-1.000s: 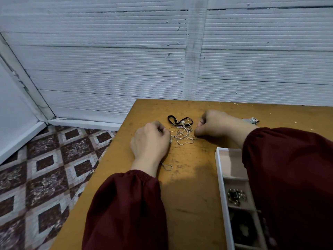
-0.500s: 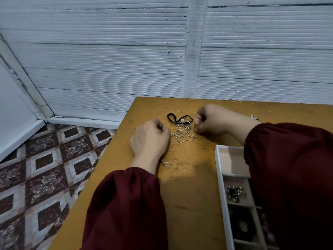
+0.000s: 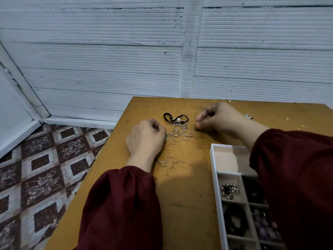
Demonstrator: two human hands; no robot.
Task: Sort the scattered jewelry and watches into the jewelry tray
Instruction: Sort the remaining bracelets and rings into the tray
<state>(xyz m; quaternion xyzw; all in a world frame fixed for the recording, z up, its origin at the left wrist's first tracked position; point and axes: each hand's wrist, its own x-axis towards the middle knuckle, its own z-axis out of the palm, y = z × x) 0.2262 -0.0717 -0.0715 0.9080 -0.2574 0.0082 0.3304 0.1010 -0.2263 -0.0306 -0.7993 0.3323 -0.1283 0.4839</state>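
Thin silver chain + several wire rings lie flat in a loose tangle, mid tabletop. Chain runs into left hand's curled fingers; its loop shows again by the wrist. Black cord piece w/ pale bead sits just behind the tangle, touching it. Right hand pinches a small ring just right of the pile. White jewelry tray on the right, part hidden by sleeve: pink lining, one compartment w/ beaded piece, nearer ones w/ dark items & purple beads.

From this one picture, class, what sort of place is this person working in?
Probably a plain room at home: a worn wooden table against a white ribbed wall, over a patterned tile floor.
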